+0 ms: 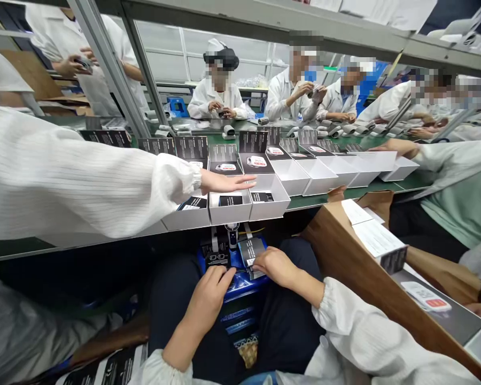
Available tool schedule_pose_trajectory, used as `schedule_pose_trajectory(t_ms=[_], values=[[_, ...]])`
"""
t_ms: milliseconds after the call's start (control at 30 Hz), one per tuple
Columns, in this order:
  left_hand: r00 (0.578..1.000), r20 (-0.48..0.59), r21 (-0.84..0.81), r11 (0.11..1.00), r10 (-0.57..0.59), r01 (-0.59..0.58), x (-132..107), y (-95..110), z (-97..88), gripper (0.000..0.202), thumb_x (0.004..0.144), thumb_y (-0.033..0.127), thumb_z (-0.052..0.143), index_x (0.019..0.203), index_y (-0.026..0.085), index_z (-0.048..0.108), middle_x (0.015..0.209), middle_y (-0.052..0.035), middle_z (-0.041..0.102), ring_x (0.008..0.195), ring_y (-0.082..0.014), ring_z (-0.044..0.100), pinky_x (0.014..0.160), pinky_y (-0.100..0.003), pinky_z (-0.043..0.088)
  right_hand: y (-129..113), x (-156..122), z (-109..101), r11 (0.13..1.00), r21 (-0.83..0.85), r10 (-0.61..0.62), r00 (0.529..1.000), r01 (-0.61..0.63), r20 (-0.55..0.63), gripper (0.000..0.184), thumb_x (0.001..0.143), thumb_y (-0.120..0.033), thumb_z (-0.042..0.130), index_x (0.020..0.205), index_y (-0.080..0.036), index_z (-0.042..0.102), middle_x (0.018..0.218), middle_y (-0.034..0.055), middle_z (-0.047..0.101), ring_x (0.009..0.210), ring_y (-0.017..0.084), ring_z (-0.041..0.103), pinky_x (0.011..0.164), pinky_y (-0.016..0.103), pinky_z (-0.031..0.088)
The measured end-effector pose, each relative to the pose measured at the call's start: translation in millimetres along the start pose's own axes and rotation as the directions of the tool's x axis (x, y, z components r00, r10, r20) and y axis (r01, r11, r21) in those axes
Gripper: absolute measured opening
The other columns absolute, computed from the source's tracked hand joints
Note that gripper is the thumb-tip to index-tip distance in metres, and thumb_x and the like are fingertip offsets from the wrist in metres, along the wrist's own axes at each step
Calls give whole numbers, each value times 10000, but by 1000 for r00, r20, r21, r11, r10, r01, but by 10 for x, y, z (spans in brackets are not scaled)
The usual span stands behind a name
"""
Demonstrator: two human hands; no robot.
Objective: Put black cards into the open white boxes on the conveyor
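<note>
My left hand (208,291) rests on a blue bin (240,286) in my lap, fingers curled against a small black packet (217,259). My right hand (274,266) pinches a dark leaflet (251,250) at the top of a stack in the same bin. Just above, on the green belt (308,200), stand open white boxes (264,200) with black inserts. A co-worker's white-sleeved arm reaches in from the left, its hand (224,183) flat over those boxes.
A row of open white boxes with black lids (324,168) runs along the belt to the right. A brown carton (369,256) with white papers sits at my right. Several people in white coats work across the table. Metal frame posts (104,59) rise at left.
</note>
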State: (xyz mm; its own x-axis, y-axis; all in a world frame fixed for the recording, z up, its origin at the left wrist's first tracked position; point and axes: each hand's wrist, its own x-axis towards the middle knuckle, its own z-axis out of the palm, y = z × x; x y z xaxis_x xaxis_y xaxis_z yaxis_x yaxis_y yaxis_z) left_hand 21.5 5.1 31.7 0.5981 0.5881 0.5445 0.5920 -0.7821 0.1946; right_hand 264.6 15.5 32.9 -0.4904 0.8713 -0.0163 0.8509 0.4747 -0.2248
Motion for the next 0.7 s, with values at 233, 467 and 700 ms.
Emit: schedule_pose_trajectory(t_ms=[233, 467, 700], values=[[963, -237, -166, 972, 126, -168, 552, 422, -142, 305, 917, 40, 487, 1185, 159, 571, 970, -75, 642, 909, -169, 606, 791, -289, 561, -390, -459, -574, 968, 192, -79, 921, 163, -383, 281, 1034, -211, 383, 1205, -199, 605, 1055, 67, 708, 923, 185, 654, 843, 322, 514], [936, -337, -57, 990, 104, -130, 890, 553, -167, 344, 894, 73, 559, 1233, 135, 557, 1269, -166, 570, 1241, -255, 542, 1017, -398, 527, 666, -72, -1507, 986, -143, -76, 535, -85, -842, 300, 996, -127, 399, 1163, -191, 641, 1139, 109, 683, 1113, 227, 595, 991, 412, 452], [942, -271, 10, 979, 198, -203, 999, 265, -36, 319, 917, 108, 505, 1218, 168, 595, 1245, -133, 624, 1244, -250, 550, 979, -373, 546, 1641, 383, -1582, 957, -241, 69, 934, -161, -350, 390, 1031, -352, 437, 1410, -276, 483, 1438, 93, 517, 1360, 287, 411, 1081, 614, 288]])
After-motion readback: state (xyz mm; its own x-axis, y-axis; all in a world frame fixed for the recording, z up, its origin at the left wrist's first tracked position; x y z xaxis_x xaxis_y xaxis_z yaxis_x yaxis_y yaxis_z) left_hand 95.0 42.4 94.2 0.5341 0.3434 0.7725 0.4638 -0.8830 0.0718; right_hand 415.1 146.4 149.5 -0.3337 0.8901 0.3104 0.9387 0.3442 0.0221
